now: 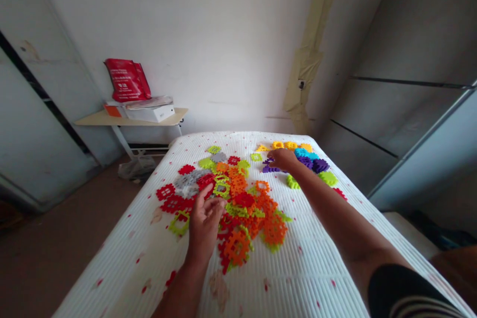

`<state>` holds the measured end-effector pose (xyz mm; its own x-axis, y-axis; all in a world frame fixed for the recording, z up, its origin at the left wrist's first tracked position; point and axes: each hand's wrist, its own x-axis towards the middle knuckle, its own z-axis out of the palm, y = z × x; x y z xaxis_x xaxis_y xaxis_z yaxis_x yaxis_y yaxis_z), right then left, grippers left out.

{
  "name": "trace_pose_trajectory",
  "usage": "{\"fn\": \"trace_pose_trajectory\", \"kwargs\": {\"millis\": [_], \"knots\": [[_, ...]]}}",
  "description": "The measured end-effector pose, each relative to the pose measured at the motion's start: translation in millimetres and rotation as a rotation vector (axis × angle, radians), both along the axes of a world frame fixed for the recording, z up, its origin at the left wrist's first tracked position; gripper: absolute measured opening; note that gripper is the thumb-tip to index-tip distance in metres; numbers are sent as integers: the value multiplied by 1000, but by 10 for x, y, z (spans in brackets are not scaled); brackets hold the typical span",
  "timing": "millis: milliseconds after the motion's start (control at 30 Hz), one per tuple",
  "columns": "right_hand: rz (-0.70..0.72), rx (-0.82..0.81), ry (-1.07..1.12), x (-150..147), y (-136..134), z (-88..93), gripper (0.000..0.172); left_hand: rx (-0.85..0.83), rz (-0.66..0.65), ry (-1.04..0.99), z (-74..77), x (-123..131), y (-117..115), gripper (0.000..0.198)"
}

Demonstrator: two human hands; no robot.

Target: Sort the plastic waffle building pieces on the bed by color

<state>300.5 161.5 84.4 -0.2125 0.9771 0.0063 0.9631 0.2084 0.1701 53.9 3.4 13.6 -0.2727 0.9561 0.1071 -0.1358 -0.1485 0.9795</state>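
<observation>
My left hand point(204, 216) hovers at the left side of a mixed heap of notched plastic building tiles. Its index finger is stretched out, the other fingers are loosely bent, and no tile shows in it. Near it lie red tiles point(175, 202), grey tiles point(189, 184), lime-green tiles point(221, 186) and orange tiles point(237, 246). My right hand point(283, 159) reaches to the far right, fingers closed down at a purple tile point(269, 169); the fingertips are partly hidden. Beyond it lie yellow tiles point(290, 145).
Blue tiles point(303, 153), more purple tiles point(319, 165) and green tiles point(328, 178) lie in groups right of my right forearm. All rest on a white ribbed cover point(272, 283). A side table point(93, 118) at left bears a red bag point(126, 80) and white box point(154, 113).
</observation>
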Motion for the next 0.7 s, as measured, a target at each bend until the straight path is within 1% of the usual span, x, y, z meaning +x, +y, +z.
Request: {"fn": "trace_pose_trajectory", "kwargs": {"millis": [100,267,700], "knots": [[-3,-61,-40,54,130,-87,35,1,9,6,-14,-14,8,67],[2,-96,-77,65,220,-187,40,-8,4,19,-32,-29,18,66],[8,-106,-111,11,215,-218,43,-5,11,23,-24,-9,15,65]]}}
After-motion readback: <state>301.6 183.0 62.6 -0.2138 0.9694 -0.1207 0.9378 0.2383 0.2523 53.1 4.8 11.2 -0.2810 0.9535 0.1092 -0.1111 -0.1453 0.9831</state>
